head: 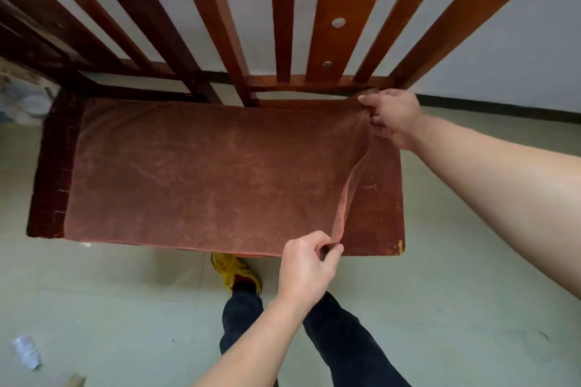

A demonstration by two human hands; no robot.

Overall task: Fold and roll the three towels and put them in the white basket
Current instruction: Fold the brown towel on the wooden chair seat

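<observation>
Brown towel (204, 173) flat on wooden chair seat (382, 198), left hand (306, 264) pinching near corner, right hand (391, 116) pinching far corner (right edge lifted)

A brown towel (201, 173) is spread flat over a wooden chair seat (382, 198). Its near right corner is pinched by the left hand (306, 264); its far right corner is pinched by the right hand (391, 116). The right edge is lifted off the seat.

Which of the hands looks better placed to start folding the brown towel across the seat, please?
Probably both together: the right hand pinches the towel's far corner, the left hand its near corner, on the same short edge.
</observation>
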